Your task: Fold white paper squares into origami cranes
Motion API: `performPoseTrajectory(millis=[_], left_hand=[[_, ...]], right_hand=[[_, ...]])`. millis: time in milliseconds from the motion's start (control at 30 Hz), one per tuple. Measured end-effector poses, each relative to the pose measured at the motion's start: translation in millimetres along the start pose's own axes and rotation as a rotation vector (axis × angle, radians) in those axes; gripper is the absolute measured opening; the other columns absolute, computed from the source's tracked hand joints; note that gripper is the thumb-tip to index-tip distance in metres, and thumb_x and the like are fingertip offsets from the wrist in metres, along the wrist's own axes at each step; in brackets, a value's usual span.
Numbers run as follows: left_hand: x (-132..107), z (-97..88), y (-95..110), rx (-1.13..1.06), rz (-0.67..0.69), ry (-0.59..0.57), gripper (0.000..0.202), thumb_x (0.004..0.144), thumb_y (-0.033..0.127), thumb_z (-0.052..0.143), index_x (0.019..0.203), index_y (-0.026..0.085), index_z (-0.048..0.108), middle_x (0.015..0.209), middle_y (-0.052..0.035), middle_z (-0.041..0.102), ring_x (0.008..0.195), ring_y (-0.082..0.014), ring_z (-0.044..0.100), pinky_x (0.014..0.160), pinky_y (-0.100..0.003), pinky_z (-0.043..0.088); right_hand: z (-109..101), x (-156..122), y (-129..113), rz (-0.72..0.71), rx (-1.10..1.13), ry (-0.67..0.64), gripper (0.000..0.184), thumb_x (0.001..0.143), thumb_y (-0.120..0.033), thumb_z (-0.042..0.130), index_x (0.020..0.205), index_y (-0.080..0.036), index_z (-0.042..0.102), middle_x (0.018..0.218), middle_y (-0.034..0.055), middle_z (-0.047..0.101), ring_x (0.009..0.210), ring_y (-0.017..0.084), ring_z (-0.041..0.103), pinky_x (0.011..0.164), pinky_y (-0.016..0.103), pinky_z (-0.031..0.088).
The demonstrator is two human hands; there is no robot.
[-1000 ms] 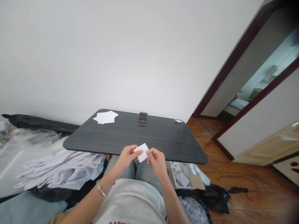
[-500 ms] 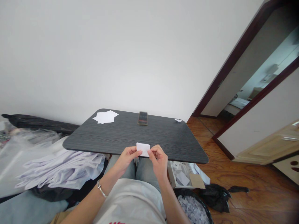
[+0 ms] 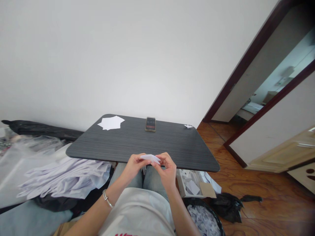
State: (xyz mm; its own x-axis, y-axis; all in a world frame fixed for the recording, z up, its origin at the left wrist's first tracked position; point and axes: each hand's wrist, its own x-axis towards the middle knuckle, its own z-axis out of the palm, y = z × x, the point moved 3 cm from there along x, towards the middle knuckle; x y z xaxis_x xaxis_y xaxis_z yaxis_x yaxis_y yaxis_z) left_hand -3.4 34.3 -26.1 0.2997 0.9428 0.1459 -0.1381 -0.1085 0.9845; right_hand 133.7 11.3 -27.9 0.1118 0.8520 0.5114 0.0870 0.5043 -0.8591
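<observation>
A small folded piece of white paper (image 3: 150,158) is held between my two hands just over the near edge of the dark table (image 3: 118,141). Its layers stand slightly apart and point outward at the sides. My left hand (image 3: 136,164) pinches the left end between thumb and fingers. The right end is gripped by my right hand (image 3: 167,166), its thumb below and fingers behind. Farther back on the table lie a stack of white paper sheets (image 3: 112,123), a small dark rectangular object (image 3: 150,124) and a small folded white paper figure (image 3: 188,126).
Right of my legs stands an open white box (image 3: 183,185) with papers, and below it a black-lined bin (image 3: 205,218) full of paper pieces. A black plastic bag (image 3: 228,206) lies on the wooden floor. White cloth (image 3: 66,178) is heaped at the left. A wall backs the table.
The folded paper has gone from a flat rectangle facing me to a tilted, pointed shape with its layers spreading. Both hands stay at the table's near edge, with their fingers shifted.
</observation>
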Motion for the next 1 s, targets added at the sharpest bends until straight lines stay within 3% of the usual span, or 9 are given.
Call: performPoseTrajectory(millis=[167, 300, 533, 733, 833, 900, 1000], left_hand=[[0.7, -1.3, 0.9, 0.015, 0.014, 0.016, 0.014, 0.065, 0.025, 0.071, 0.07, 0.013, 0.07, 0.074, -0.0055, 0.067, 0.074, -0.0185, 0.059, 0.072, -0.029, 0.045], [0.2, -3.9, 1.1, -0.011, 0.04, 0.134, 0.021, 0.058, 0.02, 0.074, 0.077, 0.014, 0.066, 0.085, -0.0055, 0.067, 0.079, -0.0179, 0.06, 0.073, -0.028, 0.046], [-3.0, -7.2, 2.7, -0.061, 0.112, 0.257, 0.024, 0.067, 0.025, 0.069, 0.086, 0.015, 0.06, 0.061, 0.003, 0.058, 0.058, -0.0101, 0.053, 0.058, -0.02, 0.041], [-3.0, -3.7, 4.4, -0.057, 0.088, 0.193, 0.024, 0.069, 0.031, 0.067, 0.084, 0.013, 0.061, 0.062, 0.0018, 0.056, 0.056, -0.0093, 0.05, 0.052, -0.019, 0.036], [-4.2, -2.5, 5.9, -0.046, 0.137, 0.197, 0.03, 0.074, 0.03, 0.064, 0.098, 0.014, 0.059, 0.059, 0.0048, 0.048, 0.053, -0.0071, 0.045, 0.049, -0.017, 0.033], [-5.0, -2.1, 5.6, -0.031, 0.164, 0.194, 0.033, 0.076, 0.028, 0.062, 0.105, 0.016, 0.057, 0.062, 0.0048, 0.047, 0.055, -0.0069, 0.045, 0.051, -0.017, 0.034], [-4.7, -0.9, 2.3, -0.022, 0.139, 0.141, 0.032, 0.074, 0.026, 0.065, 0.103, 0.016, 0.057, 0.076, -0.0003, 0.056, 0.068, -0.0102, 0.053, 0.061, -0.019, 0.041]], right_hand=[[-0.6, 0.6, -5.0, -0.053, -0.012, 0.001, 0.006, 0.075, -0.023, 0.064, 0.071, -0.019, 0.061, 0.069, 0.0004, 0.052, 0.064, 0.014, 0.05, 0.054, 0.024, 0.04], [-2.0, 1.1, -4.7, -0.056, -0.022, 0.042, 0.011, 0.076, -0.021, 0.062, 0.066, -0.018, 0.058, 0.066, -0.0003, 0.052, 0.064, 0.013, 0.05, 0.055, 0.024, 0.039], [5.5, -1.5, 5.0, 0.132, -0.007, -0.094, 0.014, 0.074, -0.021, 0.062, 0.067, -0.018, 0.05, 0.059, -0.0048, 0.047, 0.054, 0.009, 0.044, 0.052, 0.021, 0.036], [6.2, -3.4, 5.5, 0.166, 0.102, -0.071, 0.014, 0.079, -0.026, 0.056, 0.091, -0.018, 0.054, 0.062, -0.0041, 0.05, 0.053, 0.01, 0.047, 0.05, 0.021, 0.037], [5.6, -3.2, 4.3, 0.149, 0.099, -0.056, 0.022, 0.08, -0.024, 0.055, 0.102, -0.019, 0.052, 0.055, -0.0072, 0.046, 0.05, 0.01, 0.045, 0.051, 0.021, 0.037], [5.0, -2.8, 3.7, 0.141, 0.098, -0.038, 0.025, 0.081, -0.023, 0.055, 0.105, -0.019, 0.051, 0.053, -0.0079, 0.045, 0.049, 0.01, 0.044, 0.051, 0.022, 0.037], [3.3, -2.4, 3.7, 0.137, 0.104, -0.005, 0.019, 0.08, -0.024, 0.055, 0.099, -0.019, 0.056, 0.056, -0.0067, 0.044, 0.049, 0.009, 0.044, 0.05, 0.021, 0.037]])
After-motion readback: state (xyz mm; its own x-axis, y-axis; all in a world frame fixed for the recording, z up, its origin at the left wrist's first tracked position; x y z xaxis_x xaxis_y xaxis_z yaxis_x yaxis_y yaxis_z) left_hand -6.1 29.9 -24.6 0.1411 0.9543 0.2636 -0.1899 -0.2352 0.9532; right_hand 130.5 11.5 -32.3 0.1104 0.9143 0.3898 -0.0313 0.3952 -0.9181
